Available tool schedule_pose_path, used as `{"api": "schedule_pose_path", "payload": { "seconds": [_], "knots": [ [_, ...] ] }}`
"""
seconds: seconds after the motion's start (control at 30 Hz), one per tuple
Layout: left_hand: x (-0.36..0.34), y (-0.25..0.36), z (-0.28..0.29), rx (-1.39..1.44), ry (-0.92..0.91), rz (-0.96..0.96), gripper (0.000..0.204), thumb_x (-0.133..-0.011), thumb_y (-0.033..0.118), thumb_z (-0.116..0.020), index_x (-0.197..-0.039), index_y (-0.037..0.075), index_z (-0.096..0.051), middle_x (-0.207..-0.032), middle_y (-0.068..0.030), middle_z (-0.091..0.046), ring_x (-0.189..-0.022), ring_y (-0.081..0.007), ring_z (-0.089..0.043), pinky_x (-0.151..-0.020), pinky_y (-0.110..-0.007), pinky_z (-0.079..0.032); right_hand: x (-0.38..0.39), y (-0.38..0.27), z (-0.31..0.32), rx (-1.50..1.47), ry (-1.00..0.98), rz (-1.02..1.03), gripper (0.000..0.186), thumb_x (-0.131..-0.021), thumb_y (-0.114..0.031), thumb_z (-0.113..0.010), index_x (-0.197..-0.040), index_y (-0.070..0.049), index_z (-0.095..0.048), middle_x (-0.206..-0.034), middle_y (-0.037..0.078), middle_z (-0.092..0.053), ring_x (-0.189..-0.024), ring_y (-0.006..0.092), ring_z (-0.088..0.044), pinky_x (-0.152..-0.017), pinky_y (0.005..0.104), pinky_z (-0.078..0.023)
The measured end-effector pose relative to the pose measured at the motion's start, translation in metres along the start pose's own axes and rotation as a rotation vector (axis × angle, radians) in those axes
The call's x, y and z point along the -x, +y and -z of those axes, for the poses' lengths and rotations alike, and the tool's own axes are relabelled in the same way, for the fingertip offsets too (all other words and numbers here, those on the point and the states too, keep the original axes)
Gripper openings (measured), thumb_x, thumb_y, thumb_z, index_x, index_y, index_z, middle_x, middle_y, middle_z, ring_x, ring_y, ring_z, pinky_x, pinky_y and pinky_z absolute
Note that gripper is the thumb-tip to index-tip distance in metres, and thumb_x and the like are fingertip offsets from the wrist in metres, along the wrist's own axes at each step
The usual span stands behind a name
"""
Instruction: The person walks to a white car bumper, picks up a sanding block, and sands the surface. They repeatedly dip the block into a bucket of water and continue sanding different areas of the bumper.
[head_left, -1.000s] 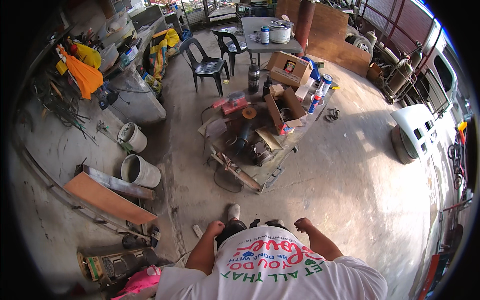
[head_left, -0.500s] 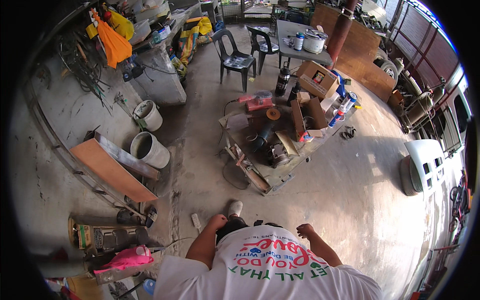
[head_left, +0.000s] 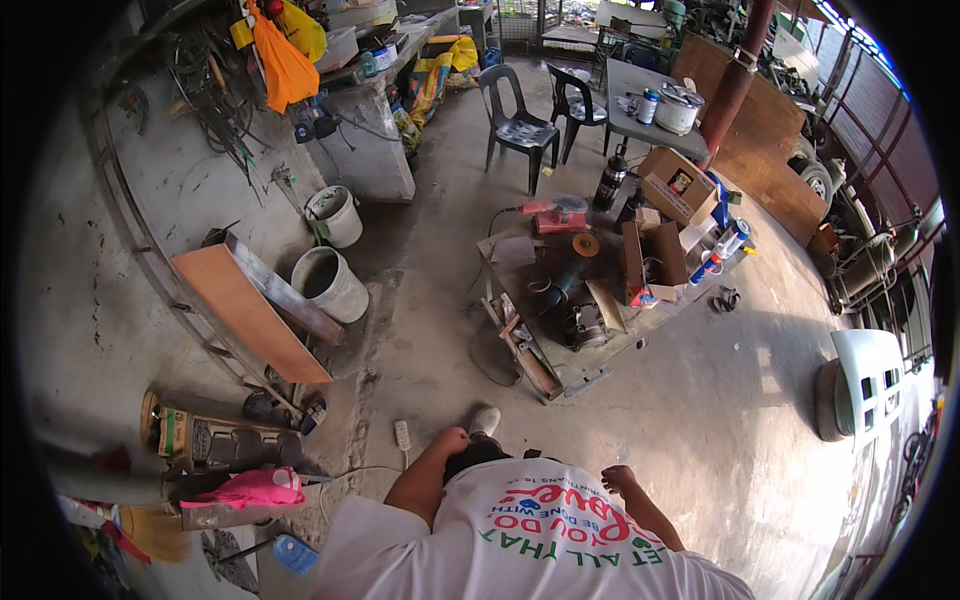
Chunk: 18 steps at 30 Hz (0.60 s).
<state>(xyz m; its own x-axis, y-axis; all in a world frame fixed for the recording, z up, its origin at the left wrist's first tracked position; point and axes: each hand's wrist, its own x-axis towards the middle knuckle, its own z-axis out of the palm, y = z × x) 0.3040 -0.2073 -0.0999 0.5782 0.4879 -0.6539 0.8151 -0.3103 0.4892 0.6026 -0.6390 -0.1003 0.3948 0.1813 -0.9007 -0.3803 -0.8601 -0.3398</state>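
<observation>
My left hand is curled closed beside my dark shorts at the lower middle; whatever is inside it, if anything, is hidden. My right hand hangs by my right hip, fingers loosely bent and somewhat apart, with nothing visible in them. A white shoe shows just beyond my left hand, and a white power strip lies on the floor to its left. Ahead stands a low worktable bearing cardboard boxes, a red tool, a brown disc, a metal housing and tubes.
Plastic chairs and a grey table stand behind. Leftward are buckets, a leaning board, a pink cloth and a concrete counter. A white car bumper and a red post are rightward.
My view has turned left, so the worktable, chairs and buckets sit farther right in the picture. Both hands remain beside my body, with little change in their shape.
</observation>
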Motion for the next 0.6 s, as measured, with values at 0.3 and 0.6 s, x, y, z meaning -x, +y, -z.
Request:
{"api": "schedule_pose_path", "payload": {
  "seconds": [0.3, 0.6],
  "knots": [
    [-0.004, 0.003, -0.006, -0.007, -0.014, 0.003, 0.023, -0.084, 0.033, -0.076, -0.099, 0.017, -0.082, -0.105, -0.0119, -0.078, -0.1, -0.031, -0.074, -0.091, -0.042, -0.058, -0.001, 0.012, 0.002, -0.007, 0.027, -0.017, 0.023, -0.097, -0.026, -0.07, -0.109, -0.006, -0.074, -0.089, 0.007, -0.075, -0.069, 0.0193, -0.072, -0.057, 0.0352, -0.057],
    [-0.001, -0.002, -0.002, -0.038, -0.014, 0.014, 0.025, -0.083, 0.034, -0.078, -0.1, 0.016, -0.082, -0.106, -0.012, -0.078, -0.101, -0.0313, -0.074, -0.091, -0.041, -0.058, 0.006, 0.005, -0.009, 0.024, 0.026, -0.003, 0.023, -0.097, -0.025, -0.069, -0.108, -0.006, -0.074, -0.089, 0.007, -0.076, -0.067, 0.0192, -0.073, -0.057, 0.0354, -0.057]
  ]
}}
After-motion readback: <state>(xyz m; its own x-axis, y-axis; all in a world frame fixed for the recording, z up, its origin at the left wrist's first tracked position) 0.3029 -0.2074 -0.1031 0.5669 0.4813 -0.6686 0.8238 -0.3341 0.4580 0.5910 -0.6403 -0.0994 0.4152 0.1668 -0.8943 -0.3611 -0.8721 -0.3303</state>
